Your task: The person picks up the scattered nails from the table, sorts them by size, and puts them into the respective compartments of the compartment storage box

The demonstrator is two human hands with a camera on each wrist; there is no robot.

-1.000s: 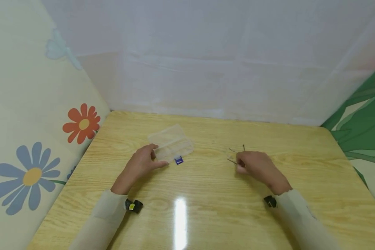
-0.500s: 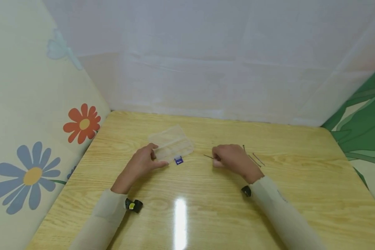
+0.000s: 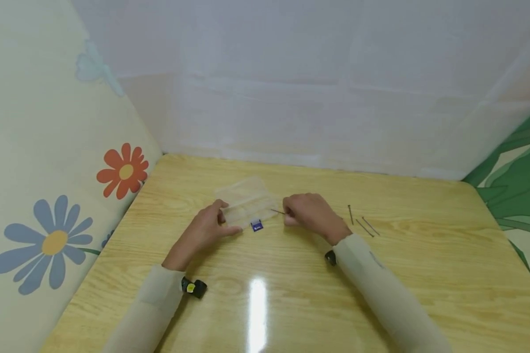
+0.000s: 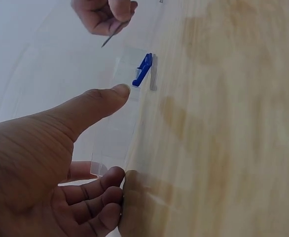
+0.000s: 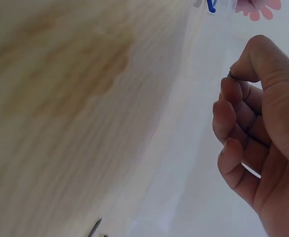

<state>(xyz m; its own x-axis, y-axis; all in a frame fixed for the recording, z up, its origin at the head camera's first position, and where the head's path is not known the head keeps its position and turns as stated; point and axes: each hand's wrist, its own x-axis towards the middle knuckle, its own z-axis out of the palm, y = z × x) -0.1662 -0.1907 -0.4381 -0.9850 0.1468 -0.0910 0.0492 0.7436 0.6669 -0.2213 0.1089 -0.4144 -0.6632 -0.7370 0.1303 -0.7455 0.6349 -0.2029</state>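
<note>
A clear plastic box with a blue latch on its front lies left of centre in the head view. My left hand holds the box's left end, thumb along the front side and fingers at the end wall, as the left wrist view shows. Between thumb and forefinger my right hand pinches a thin dark nail, its free end pointing left at the box's right edge. The right wrist view shows only a bit of that nail at the fingertips. Several similar nails lie on the table right of that hand.
The wood-grain table runs back to a white sheet. A flower-printed panel stands on the left, and a panel with green leaves on the right.
My right hand has picked up a nail and moved left with it to the box, leaving the other nails behind. The left hand stays at the box. The head view has shifted slightly.
</note>
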